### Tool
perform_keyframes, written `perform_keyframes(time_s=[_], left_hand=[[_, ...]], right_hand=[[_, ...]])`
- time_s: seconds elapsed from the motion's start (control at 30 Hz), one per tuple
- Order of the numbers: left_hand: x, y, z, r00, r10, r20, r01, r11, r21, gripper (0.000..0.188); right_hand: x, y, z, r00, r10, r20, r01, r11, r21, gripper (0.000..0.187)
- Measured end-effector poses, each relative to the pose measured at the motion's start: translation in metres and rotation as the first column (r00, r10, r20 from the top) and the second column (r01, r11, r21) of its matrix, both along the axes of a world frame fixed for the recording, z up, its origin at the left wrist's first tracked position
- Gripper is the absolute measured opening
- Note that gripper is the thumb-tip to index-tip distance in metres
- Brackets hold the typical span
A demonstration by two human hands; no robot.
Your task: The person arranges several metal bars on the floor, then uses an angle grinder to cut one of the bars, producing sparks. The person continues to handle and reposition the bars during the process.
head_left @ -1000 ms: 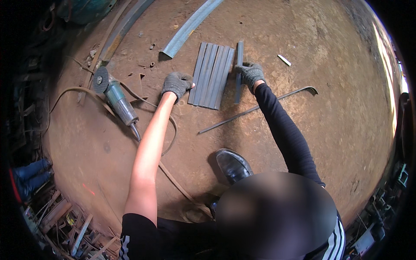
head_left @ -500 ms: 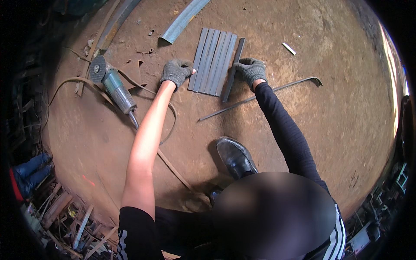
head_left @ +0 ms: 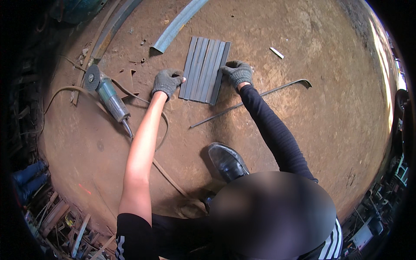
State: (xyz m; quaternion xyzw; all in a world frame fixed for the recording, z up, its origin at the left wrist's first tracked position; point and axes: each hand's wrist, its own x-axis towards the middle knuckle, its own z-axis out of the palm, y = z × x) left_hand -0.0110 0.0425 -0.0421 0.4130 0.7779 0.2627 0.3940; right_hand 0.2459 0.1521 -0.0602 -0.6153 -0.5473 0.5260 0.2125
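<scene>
Several dark grey metal strips (head_left: 203, 71) lie side by side on the ground, forming one flat row. My left hand (head_left: 167, 84), in a grey knit glove with a bare fingertip showing, presses its closed fingers against the row's left edge. On the opposite side, my right hand (head_left: 238, 73), gloved the same way, grips the outermost strip (head_left: 221, 73), which now sits against the others. The undersides of the strips and some of my fingertips are hidden.
An angle grinder (head_left: 108, 95) with its cord lies left of my left forearm. A thin bent rod (head_left: 251, 102) is below my right hand. Beyond the strips rests a curved metal channel (head_left: 180, 26); a small white piece (head_left: 276, 53) lies farther right. Scrap metal (head_left: 60, 216) is heaped lower left.
My right hand has pushed the outermost strip leftward, closing the gap to the row. My left hand stays at the left edge. The whole view has shifted slightly.
</scene>
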Motion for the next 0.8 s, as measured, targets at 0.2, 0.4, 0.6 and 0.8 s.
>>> perform_keyframes(time_s=[0.2, 0.4, 0.6, 0.8], left_hand=[[0.002, 0.002, -0.004, 0.999, 0.019, 0.044, -0.019, 1.000, -0.003, 0.031], [-0.002, -0.003, -0.017, 1.000, 0.002, -0.021, 0.000, 0.995, 0.098, 0.032], [0.037, -0.036, 0.029, 0.981, 0.080, -0.177, -0.041, 0.975, 0.218, 0.027], [0.068, -0.062, 0.021, 0.966, -0.109, -0.234, 0.166, 0.956, 0.241, 0.034]], right_hand=[[-0.001, 0.004, 0.001, 0.998, -0.047, -0.032, 0.045, 0.997, -0.070, 0.032], [0.000, 0.021, 0.004, 0.993, -0.035, 0.115, 0.007, 0.971, 0.239, 0.035], [-0.018, 0.071, 0.047, 0.770, 0.337, 0.541, -0.553, 0.776, 0.304, 0.073], [-0.042, 0.082, 0.052, 0.563, 0.414, 0.715, -0.702, 0.696, 0.150, 0.087]])
